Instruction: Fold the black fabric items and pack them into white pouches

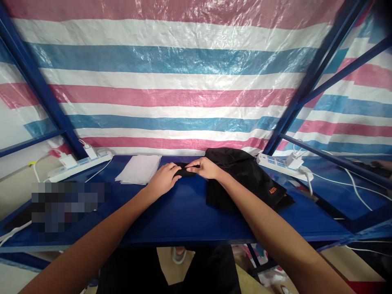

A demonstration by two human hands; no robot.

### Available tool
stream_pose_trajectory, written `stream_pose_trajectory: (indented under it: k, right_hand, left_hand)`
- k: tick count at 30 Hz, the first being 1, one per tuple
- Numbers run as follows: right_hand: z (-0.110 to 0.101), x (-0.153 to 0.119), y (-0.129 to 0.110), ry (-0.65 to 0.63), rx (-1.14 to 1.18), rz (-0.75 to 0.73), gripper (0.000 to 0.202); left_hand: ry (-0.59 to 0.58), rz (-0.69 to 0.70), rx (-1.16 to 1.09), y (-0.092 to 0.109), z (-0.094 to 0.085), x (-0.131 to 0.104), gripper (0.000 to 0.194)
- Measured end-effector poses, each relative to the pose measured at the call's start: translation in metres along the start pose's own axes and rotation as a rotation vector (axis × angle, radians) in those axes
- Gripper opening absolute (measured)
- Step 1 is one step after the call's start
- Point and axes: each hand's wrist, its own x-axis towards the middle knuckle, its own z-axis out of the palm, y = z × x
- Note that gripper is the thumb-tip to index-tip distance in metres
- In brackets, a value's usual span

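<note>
Looks like a small black bundle (185, 173), wider than it is tall. Lies sideways on the blue table (183, 212), toward the back. Sits between the left hand (165, 177) and the right hand (205, 168), held by the fingers of both. Peeks out in the gap between the hands, with both ends tucked behind fingers. Looks dark all over, too dark to tell rolled from folded. Lies to the right of the white paper (137, 168) and to the left of the big black cloth (232, 161).
</note>
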Motion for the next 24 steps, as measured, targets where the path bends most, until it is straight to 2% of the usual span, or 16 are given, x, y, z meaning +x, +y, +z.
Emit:
stream_pose_trajectory:
  k: [5, 9, 11, 15, 17, 19, 21, 24]
  right_hand:
    - [0.006, -0.006, -0.012, 0.106, -0.271, -0.276, 0.027]
    - [0.006, -0.01, -0.025, 0.04, -0.358, -0.368, 0.039]
    - [0.007, -0.009, -0.027, 0.012, -0.348, -0.355, 0.042]
    - [0.009, -0.005, -0.022, 0.041, -0.231, -0.26, 0.029]
    - [0.009, -0.003, -0.019, 0.044, -0.153, -0.196, 0.027]
    - [0.008, -0.001, -0.015, 0.039, -0.084, -0.12, 0.029]
    - [0.008, 0.001, -0.011, 0.031, -0.029, -0.058, 0.034]
    - [0.009, 0.005, -0.004, 0.019, 0.032, -0.021, 0.039]
  left_hand:
    - [-0.039, -0.011, -0.073, -0.012, -0.003, 0.007, 0.033]
    - [-0.081, -0.004, -0.099, -0.013, -0.013, 0.006, 0.034]
    - [-0.102, -0.012, -0.128, -0.013, -0.018, 0.006, 0.035]
    - [-0.111, -0.012, -0.074, -0.005, -0.022, 0.003, 0.035]
    - [-0.059, 0.026, 0.055, 0.006, -0.02, -0.001, 0.038]
    - [-0.03, 0.059, 0.178, 0.019, -0.016, -0.004, 0.048]
    - [-0.054, 0.059, 0.245, 0.027, -0.012, -0.006, 0.058]
    - [-0.077, 0.029, 0.278, 0.029, -0.006, -0.005, 0.055]
